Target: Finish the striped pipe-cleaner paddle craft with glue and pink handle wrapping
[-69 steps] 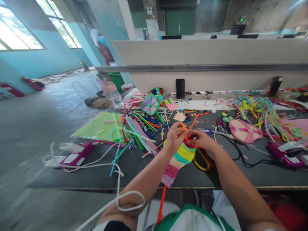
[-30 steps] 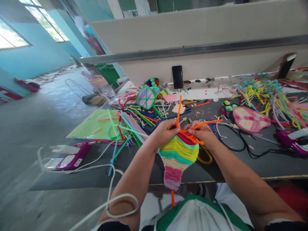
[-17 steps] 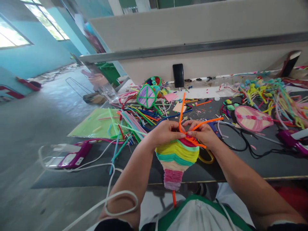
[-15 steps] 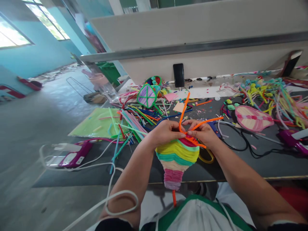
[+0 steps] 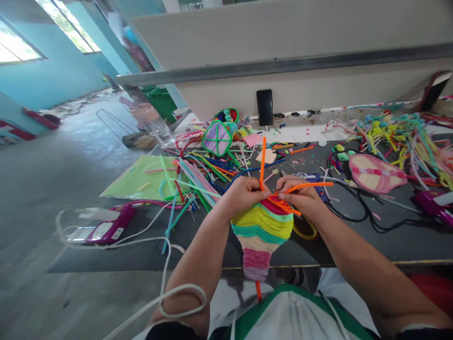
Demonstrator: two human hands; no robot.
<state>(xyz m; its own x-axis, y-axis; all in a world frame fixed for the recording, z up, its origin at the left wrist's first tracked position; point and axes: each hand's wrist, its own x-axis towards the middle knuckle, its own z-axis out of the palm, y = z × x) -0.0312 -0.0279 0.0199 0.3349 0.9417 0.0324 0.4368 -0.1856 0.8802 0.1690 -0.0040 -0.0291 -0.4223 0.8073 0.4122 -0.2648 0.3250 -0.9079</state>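
A bulb-shaped craft piece (image 5: 262, 229), wound in rows of pink, yellow, teal, cream and mauve fuzzy pipe cleaner, hangs over the table's front edge. At its top, my left hand (image 5: 246, 193) pinches an orange pipe cleaner (image 5: 263, 163), one length of which stands upright. My right hand (image 5: 300, 193) is closed on an orange length pointing right, with thumb and fingertips near the left ones. Between the hands, several orange loops lie across the piece's pink top. An orange stem (image 5: 258, 291) sticks out below. Yellow scissor-like handles (image 5: 307, 230) lie partly hidden under the right hand.
Loose pipe cleaners (image 5: 198, 182) and a green sheet (image 5: 141, 182) lie left. A purple power strip (image 5: 111, 225) trails a white cable across my left forearm. A phone (image 5: 264, 107) leans on the back panel. Right are a pink oval piece (image 5: 377, 174) and black cords (image 5: 354, 208).
The upright orange length has swung from a rightward slant to nearly vertical. My fingertips have drawn slightly apart, and the right-hand orange length now lies lower and flatter.
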